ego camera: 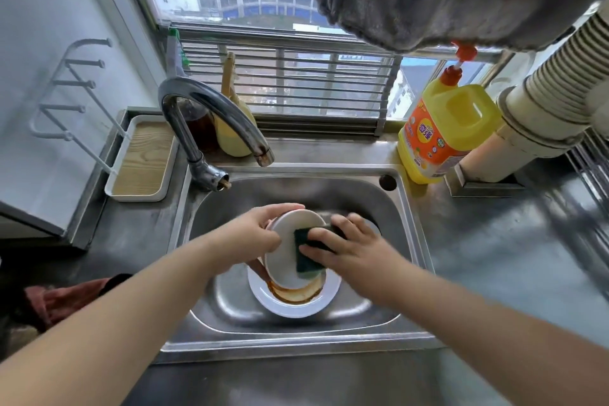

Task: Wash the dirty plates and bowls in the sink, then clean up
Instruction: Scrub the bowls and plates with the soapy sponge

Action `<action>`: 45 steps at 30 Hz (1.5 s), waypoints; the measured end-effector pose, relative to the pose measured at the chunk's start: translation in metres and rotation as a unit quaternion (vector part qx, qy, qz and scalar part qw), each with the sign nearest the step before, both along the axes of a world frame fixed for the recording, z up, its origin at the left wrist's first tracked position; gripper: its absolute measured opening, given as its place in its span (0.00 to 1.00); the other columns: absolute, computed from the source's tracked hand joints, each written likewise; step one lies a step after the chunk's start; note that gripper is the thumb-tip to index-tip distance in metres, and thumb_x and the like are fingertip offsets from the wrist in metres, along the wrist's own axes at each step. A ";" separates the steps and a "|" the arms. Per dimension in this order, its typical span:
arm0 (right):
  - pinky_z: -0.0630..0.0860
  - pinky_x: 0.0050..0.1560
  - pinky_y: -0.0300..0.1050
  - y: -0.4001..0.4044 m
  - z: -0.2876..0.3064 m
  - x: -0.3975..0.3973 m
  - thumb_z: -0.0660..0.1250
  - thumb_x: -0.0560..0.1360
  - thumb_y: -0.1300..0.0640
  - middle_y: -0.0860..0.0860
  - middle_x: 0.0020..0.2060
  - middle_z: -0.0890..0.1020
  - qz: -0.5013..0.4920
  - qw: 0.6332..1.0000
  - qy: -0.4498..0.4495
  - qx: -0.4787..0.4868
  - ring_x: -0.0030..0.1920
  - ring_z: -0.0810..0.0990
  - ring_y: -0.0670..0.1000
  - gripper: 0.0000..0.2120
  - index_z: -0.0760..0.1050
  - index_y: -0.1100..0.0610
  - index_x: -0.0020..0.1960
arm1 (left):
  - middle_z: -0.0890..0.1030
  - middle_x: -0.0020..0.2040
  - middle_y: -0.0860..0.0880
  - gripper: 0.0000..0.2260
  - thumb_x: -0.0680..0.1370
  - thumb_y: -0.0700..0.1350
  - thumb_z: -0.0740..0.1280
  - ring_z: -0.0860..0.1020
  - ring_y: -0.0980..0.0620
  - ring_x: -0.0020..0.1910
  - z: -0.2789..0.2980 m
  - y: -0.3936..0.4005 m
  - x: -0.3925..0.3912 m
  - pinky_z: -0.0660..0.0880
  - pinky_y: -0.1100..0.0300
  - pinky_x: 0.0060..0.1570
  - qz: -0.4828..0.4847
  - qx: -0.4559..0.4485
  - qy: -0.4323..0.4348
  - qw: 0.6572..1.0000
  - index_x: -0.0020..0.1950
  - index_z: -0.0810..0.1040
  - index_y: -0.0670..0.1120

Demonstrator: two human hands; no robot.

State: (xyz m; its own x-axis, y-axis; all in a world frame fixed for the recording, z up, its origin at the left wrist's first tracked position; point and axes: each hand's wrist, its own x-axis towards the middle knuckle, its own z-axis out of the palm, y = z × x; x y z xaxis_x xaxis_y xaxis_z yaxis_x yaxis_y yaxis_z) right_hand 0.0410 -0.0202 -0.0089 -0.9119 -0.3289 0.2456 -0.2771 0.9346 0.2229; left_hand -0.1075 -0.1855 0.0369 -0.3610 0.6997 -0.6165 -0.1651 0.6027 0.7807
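My left hand (pixel 255 229) grips the rim of a white bowl (pixel 282 259), holding it tilted over the steel sink (pixel 408 224). With my right hand (pixel 342 241) I hold a dark green sponge (pixel 304 250) and press it against the bowl's white surface. Under the bowl, on the sink floor, lies a white plate (pixel 290 305) smeared with brown-orange sauce. My hands and the bowl hide the far part of the plate and the sink floor behind it.
A curved steel faucet (pixel 211 115) arches over the sink's back left. A yellow detergent bottle (pixel 445 132) stands at the back right corner. A white tray with a peg rack (pixel 141 158) sits left. A red cloth (pixel 62 300) lies at the counter's left edge.
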 end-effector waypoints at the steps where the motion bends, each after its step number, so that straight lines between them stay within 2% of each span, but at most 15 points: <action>1: 0.64 0.64 0.54 0.014 0.012 -0.011 0.61 0.71 0.57 0.48 0.62 0.74 0.069 0.995 0.007 0.074 0.59 0.68 0.59 0.20 0.80 0.49 0.60 | 0.78 0.56 0.43 0.32 0.71 0.31 0.57 0.81 0.43 0.50 0.006 0.004 -0.002 0.81 0.45 0.38 -0.029 -0.020 -0.002 0.999 0.64 0.74 0.64; 4: 0.60 0.69 0.54 0.029 0.039 -0.036 0.69 0.68 0.57 0.47 0.65 0.69 0.149 0.972 -0.028 0.179 0.63 0.66 0.59 0.21 0.78 0.49 0.62 | 0.78 0.54 0.46 0.32 0.72 0.28 0.55 0.79 0.45 0.50 0.019 0.015 -0.003 0.82 0.46 0.40 -0.055 -0.027 -0.006 0.998 0.54 0.74 0.66; 8: 0.68 0.65 0.59 0.005 0.035 -0.027 0.71 0.65 0.58 0.50 0.64 0.65 -0.095 0.991 -0.090 -0.025 0.58 0.65 0.60 0.27 0.76 0.49 0.65 | 0.73 0.56 0.47 0.32 0.74 0.28 0.56 0.77 0.43 0.53 0.013 0.015 -0.004 0.81 0.44 0.42 0.045 0.035 -0.041 0.998 0.62 0.71 0.64; 10: 0.65 0.68 0.57 -0.023 0.032 -0.017 0.67 0.73 0.55 0.52 0.68 0.59 -0.244 0.940 -0.193 -0.142 0.61 0.62 0.59 0.29 0.66 0.46 0.72 | 0.71 0.58 0.46 0.33 0.73 0.28 0.55 0.75 0.39 0.55 0.001 0.015 0.005 0.81 0.41 0.43 0.098 0.044 -0.036 0.994 0.60 0.71 0.67; 12: 0.61 0.70 0.52 -0.053 0.032 -0.015 0.59 0.78 0.51 0.53 0.70 0.56 -0.335 0.845 -0.295 -0.293 0.66 0.63 0.58 0.26 0.59 0.46 0.75 | 0.71 0.60 0.46 0.35 0.72 0.28 0.54 0.74 0.38 0.56 -0.013 0.017 0.016 0.81 0.44 0.39 0.127 0.048 -0.001 0.991 0.57 0.71 0.69; 16: 0.64 0.70 0.47 -0.074 0.024 -0.011 0.56 0.80 0.50 0.50 0.66 0.59 -0.298 0.784 -0.274 -0.470 0.65 0.67 0.54 0.24 0.59 0.44 0.75 | 0.74 0.61 0.44 0.35 0.70 0.30 0.54 0.75 0.40 0.56 -0.022 0.014 0.018 0.78 0.51 0.35 0.142 0.071 0.047 0.986 0.58 0.72 0.71; 19: 0.63 0.70 0.50 -0.049 0.021 -0.005 0.58 0.79 0.52 0.51 0.68 0.62 -0.250 0.869 -0.298 -0.305 0.65 0.65 0.56 0.24 0.61 0.43 0.74 | 0.73 0.60 0.44 0.35 0.69 0.29 0.55 0.74 0.39 0.57 -0.014 0.011 0.009 0.81 0.47 0.37 0.100 0.044 0.038 0.993 0.60 0.73 0.69; 22: 0.67 0.63 0.54 -0.005 0.029 -0.019 0.69 0.67 0.52 0.52 0.62 0.74 -0.075 0.988 -0.132 -0.008 0.57 0.69 0.60 0.23 0.79 0.47 0.62 | 0.73 0.59 0.46 0.35 0.71 0.27 0.52 0.75 0.40 0.56 0.000 0.013 0.003 0.81 0.45 0.37 0.053 -0.007 0.010 0.998 0.63 0.72 0.63; 24: 0.61 0.66 0.53 0.020 0.038 -0.035 0.68 0.67 0.55 0.48 0.63 0.74 0.052 0.986 -0.063 0.147 0.60 0.67 0.59 0.22 0.79 0.48 0.61 | 0.73 0.57 0.48 0.33 0.72 0.27 0.51 0.74 0.40 0.56 0.012 0.017 0.000 0.81 0.43 0.37 0.016 -0.029 0.005 0.999 0.62 0.71 0.63; 26: 0.58 0.69 0.53 0.027 0.048 -0.044 0.66 0.69 0.58 0.49 0.65 0.69 0.078 0.980 -0.055 0.172 0.62 0.65 0.59 0.23 0.77 0.49 0.64 | 0.73 0.56 0.50 0.33 0.73 0.27 0.52 0.74 0.40 0.56 0.021 0.021 -0.005 0.81 0.41 0.40 -0.001 -0.032 -0.004 0.999 0.62 0.70 0.63; 30: 0.64 0.65 0.57 -0.002 0.040 -0.029 0.73 0.64 0.57 0.53 0.64 0.66 -0.148 0.981 -0.110 -0.053 0.57 0.68 0.61 0.29 0.75 0.49 0.66 | 0.72 0.57 0.48 0.33 0.73 0.27 0.53 0.75 0.40 0.54 0.024 0.023 -0.010 0.81 0.42 0.39 0.049 0.001 -0.001 0.999 0.63 0.72 0.62; 35: 0.69 0.61 0.49 -0.059 0.040 -0.016 0.60 0.76 0.45 0.52 0.65 0.59 -0.381 0.816 -0.281 -0.331 0.59 0.70 0.58 0.25 0.63 0.44 0.72 | 0.70 0.58 0.44 0.31 0.71 0.28 0.54 0.74 0.36 0.55 0.000 0.027 0.006 0.81 0.39 0.36 0.123 -0.003 0.029 0.992 0.58 0.72 0.63; 38: 0.73 0.61 0.49 -0.069 0.034 -0.015 0.61 0.75 0.45 0.50 0.63 0.57 -0.377 0.778 -0.286 -0.412 0.55 0.75 0.57 0.27 0.60 0.40 0.73 | 0.71 0.59 0.42 0.29 0.70 0.30 0.54 0.74 0.36 0.55 -0.007 0.027 0.003 0.81 0.41 0.34 0.108 -0.009 0.039 0.993 0.56 0.74 0.63; 43: 0.73 0.58 0.44 -0.062 0.035 -0.006 0.66 0.73 0.46 0.45 0.73 0.48 -0.307 0.821 -0.272 -0.398 0.60 0.74 0.53 0.29 0.61 0.36 0.71 | 0.75 0.56 0.42 0.30 0.72 0.31 0.59 0.81 0.41 0.50 0.020 0.022 -0.021 0.81 0.46 0.38 -0.057 -0.041 0.022 0.997 0.61 0.73 0.63; 45: 0.72 0.63 0.44 -0.061 0.031 -0.008 0.66 0.73 0.50 0.46 0.72 0.54 -0.322 0.782 -0.244 -0.475 0.63 0.72 0.51 0.27 0.65 0.40 0.70 | 0.77 0.55 0.42 0.30 0.73 0.33 0.63 0.81 0.43 0.50 0.021 0.020 -0.020 0.81 0.48 0.40 -0.047 -0.014 0.011 0.999 0.66 0.69 0.64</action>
State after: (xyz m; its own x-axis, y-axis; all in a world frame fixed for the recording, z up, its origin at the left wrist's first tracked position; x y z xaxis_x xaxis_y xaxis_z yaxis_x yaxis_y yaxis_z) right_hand 0.0334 -0.0817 0.0216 -0.8744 0.3568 -0.3289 0.4841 0.5944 -0.6421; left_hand -0.1277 -0.1659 0.0583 -0.3074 0.7139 -0.6292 -0.0894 0.6366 0.7660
